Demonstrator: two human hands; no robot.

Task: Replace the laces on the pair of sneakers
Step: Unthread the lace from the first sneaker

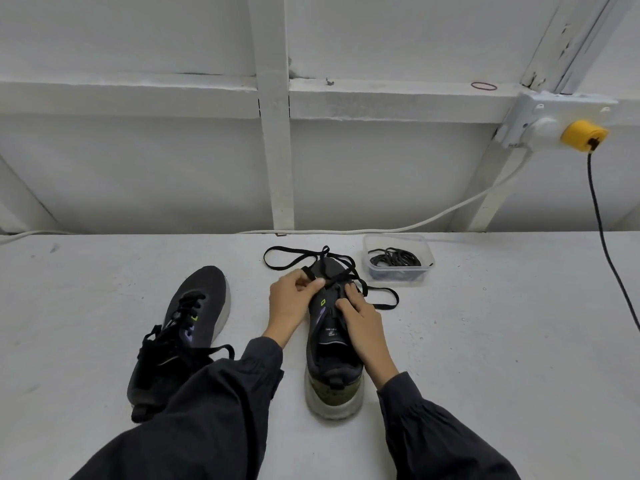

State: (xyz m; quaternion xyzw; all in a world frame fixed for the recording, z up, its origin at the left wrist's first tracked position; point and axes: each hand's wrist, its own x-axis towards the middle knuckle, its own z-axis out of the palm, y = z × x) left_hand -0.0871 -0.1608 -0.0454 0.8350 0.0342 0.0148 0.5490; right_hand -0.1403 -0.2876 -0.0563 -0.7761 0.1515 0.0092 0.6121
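Note:
Two black sneakers lie on a white table (485,341). The right sneaker (332,362) points away from me, heel toward me. A flat black lace (287,252) runs through its front eyelets, with loose loops spread past the toe and to the right. My left hand (292,301) pinches this lace near the toe. My right hand (362,323) rests on the tongue area, fingertips pressing at the eyelets. The left sneaker (188,327) lies apart at the left, laced with a black lace, partly covered by my sleeve.
A clear plastic tub (398,277) with coiled black laces stands just behind and right of the right sneaker. A white cable runs along the table's back edge. A black cord (602,237) hangs from a yellow plug (583,135) at the wall socket, right.

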